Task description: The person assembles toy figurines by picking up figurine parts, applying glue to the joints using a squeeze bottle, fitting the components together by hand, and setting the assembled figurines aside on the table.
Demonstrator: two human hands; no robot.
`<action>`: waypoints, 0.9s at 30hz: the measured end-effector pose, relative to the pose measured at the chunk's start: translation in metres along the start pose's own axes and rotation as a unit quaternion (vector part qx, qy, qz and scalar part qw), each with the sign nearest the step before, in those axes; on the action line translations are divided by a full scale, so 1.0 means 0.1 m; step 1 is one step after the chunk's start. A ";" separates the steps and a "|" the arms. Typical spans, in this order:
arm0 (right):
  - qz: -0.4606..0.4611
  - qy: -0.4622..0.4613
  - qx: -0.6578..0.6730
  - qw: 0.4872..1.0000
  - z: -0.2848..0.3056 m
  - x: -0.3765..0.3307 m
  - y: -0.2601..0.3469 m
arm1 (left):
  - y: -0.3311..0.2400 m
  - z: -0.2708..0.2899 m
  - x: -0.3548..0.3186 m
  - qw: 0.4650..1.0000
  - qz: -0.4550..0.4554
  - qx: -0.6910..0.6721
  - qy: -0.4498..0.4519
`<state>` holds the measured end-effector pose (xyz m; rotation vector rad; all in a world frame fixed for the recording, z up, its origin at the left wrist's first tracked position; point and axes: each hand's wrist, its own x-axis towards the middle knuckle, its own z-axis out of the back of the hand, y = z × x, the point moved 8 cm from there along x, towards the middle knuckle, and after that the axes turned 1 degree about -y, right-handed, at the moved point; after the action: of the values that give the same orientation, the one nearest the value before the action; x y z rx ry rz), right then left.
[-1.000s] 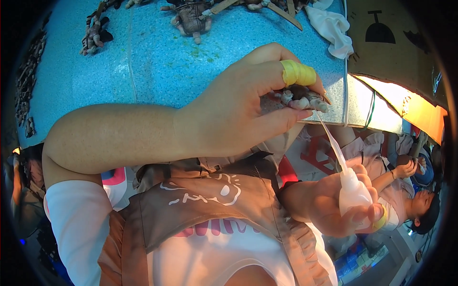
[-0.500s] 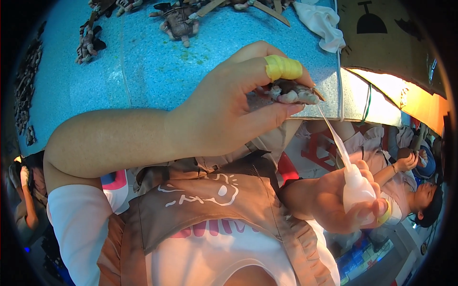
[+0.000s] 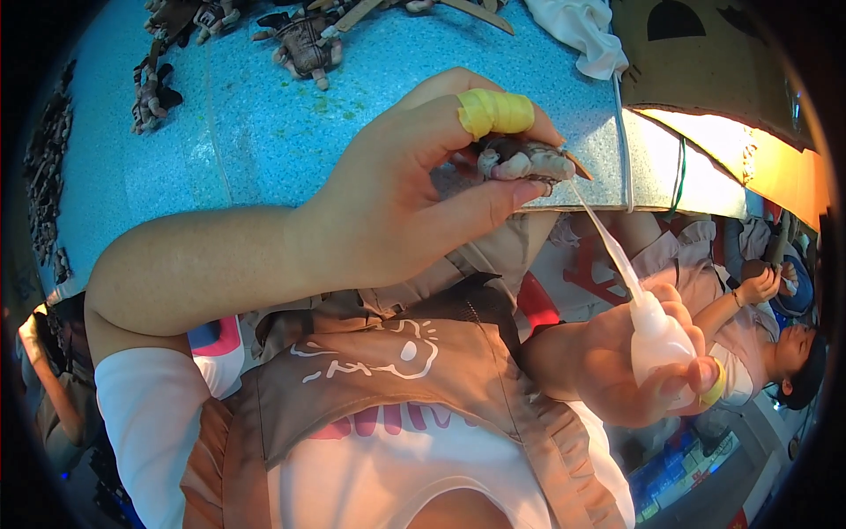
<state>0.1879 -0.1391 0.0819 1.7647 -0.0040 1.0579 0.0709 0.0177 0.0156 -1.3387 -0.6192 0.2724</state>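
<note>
My left hand (image 3: 397, 176) pinches a small brown and grey figurine (image 3: 529, 166) between thumb and fingers, lying on its side above the near edge of the blue table (image 3: 264, 150). Yellow tape (image 3: 496, 113) wraps one finger of that hand. In my right hand (image 3: 630, 379), lower and to the right, is a white squeeze bottle (image 3: 656, 339). Its long thin nozzle (image 3: 608, 242) slants up to the figurine's right end. Whether the tip touches the figurine or stops just short, I cannot tell. Part of the figurine is hidden by my fingers.
Several similar figurines (image 3: 306, 48) lie along the table's far side, with many more (image 3: 51, 167) at its left edge. A white cloth (image 3: 582, 35) rests near a cardboard box (image 3: 701, 75) at the far right. At right, a co-worker (image 3: 749, 344) sits close by; another person (image 3: 57, 379) is at left.
The whole view has shifted slightly, so the table things and my left hand appear further left. Both grips look the same, and the nozzle tip stays at the figurine's right end.
</note>
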 end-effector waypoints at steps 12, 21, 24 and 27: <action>0.003 0.047 -0.012 0.999 -0.02 0.04 0.00 | 0.05 -0.01 -0.01 0.998 0.054 -0.015 0.018; -0.002 0.052 -0.046 0.998 -0.10 0.01 -0.01 | 0.04 -0.03 -0.01 0.998 0.054 -0.013 0.025; -0.009 0.017 -0.034 0.999 0.02 0.01 -0.03 | 0.04 -0.03 -0.02 0.998 0.053 -0.014 0.018; -0.011 0.078 -0.026 0.997 -0.05 0.06 -0.03 | 0.05 -0.03 -0.02 0.998 0.058 -0.023 0.019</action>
<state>0.1896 -0.1315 0.0839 1.6279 0.0833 1.1682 0.0717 0.0150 0.0100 -1.4238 -0.5207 0.3272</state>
